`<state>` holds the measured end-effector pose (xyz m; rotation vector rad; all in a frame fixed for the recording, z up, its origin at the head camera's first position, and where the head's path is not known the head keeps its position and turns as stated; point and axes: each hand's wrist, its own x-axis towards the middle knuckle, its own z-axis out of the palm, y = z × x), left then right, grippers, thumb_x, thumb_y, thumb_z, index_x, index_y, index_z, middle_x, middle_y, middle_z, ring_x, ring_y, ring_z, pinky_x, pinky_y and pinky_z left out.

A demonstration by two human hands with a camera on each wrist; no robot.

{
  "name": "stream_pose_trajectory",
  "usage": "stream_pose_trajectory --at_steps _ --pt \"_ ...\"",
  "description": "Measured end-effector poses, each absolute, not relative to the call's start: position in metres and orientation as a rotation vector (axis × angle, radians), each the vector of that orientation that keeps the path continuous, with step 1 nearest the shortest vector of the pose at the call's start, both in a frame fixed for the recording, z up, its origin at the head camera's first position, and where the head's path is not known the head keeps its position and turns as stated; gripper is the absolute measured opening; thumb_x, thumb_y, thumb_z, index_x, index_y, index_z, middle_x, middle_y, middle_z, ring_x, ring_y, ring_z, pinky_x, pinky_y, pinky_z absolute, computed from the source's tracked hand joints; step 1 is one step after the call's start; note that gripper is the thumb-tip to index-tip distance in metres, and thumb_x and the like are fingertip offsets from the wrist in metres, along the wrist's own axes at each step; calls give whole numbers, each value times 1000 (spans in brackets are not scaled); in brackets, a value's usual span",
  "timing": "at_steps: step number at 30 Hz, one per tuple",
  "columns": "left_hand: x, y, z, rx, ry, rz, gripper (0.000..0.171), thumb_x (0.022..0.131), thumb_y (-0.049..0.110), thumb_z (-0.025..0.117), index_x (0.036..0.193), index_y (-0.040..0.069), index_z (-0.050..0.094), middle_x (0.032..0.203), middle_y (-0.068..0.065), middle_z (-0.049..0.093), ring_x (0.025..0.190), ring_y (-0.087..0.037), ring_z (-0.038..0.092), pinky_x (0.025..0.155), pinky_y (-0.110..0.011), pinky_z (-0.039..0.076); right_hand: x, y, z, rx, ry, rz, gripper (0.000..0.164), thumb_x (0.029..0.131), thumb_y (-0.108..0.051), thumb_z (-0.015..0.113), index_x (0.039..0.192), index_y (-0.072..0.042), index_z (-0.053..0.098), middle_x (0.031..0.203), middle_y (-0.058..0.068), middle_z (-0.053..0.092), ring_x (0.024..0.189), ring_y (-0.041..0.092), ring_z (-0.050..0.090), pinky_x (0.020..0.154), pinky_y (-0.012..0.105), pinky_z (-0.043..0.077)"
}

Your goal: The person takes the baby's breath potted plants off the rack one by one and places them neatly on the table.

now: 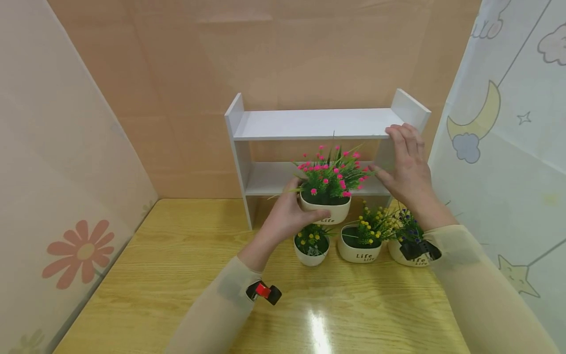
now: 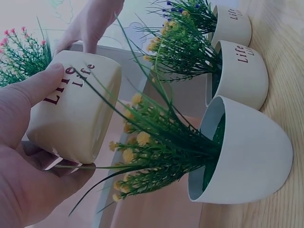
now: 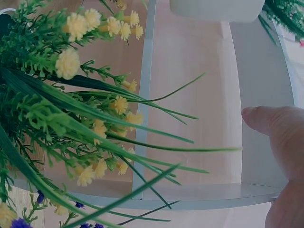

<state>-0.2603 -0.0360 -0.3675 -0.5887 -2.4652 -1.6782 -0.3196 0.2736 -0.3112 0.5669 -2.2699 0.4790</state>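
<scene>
My left hand (image 1: 287,214) holds an oval cream pot (image 2: 78,111) marked "Life", full of artificial pink flowers (image 1: 333,172). Its thumb presses the lettered side, the other fingers curl round the end and base. The pot is raised in front of the white two-tier shelf (image 1: 309,123), overlapping the middle board in the head view. At the shelf's right end, my right hand (image 1: 409,162) grips the top board, fingertips over its front edge and thumb against the underside (image 3: 266,118). The right wrist view shows only its thumb side.
A small round white pot (image 2: 251,156) with yellow flowers stands below the raised pot. To its right are an oval pot of yellow flowers (image 1: 360,250) and another oval pot (image 1: 413,258) with purple-blue flowers, partly behind my right wrist. Patterned cloth walls flank the wooden table (image 1: 177,255).
</scene>
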Motion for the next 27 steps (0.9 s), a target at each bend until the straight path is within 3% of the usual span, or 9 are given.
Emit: stream_pose_trajectory --at_steps 11,19,27 --pt "-240 -57 -362 -612 -2408 -1635 93 86 34 100 161 24 45 155 1 49 142 -20 52 113 -50 52 -319 275 -311 586 -2250 493 94 88 -8 94 162 -5 35 168 19 33 165 36 15 131 58 28" --pt "-226 -74 -360 -587 -2282 -1852 94 85 19 100 160 22 43 156 1 50 127 -23 67 100 -41 61 -317 277 -311 575 -2244 511 92 89 -8 94 161 -5 38 168 18 33 165 36 16 129 61 30" --pt "-215 -96 -362 -555 -2181 -2032 95 86 6 96 160 22 38 153 -5 54 118 -30 74 91 -44 66 -316 278 -311 580 -2239 496 91 89 -9 93 161 -3 37 167 20 34 165 37 16 133 57 24"
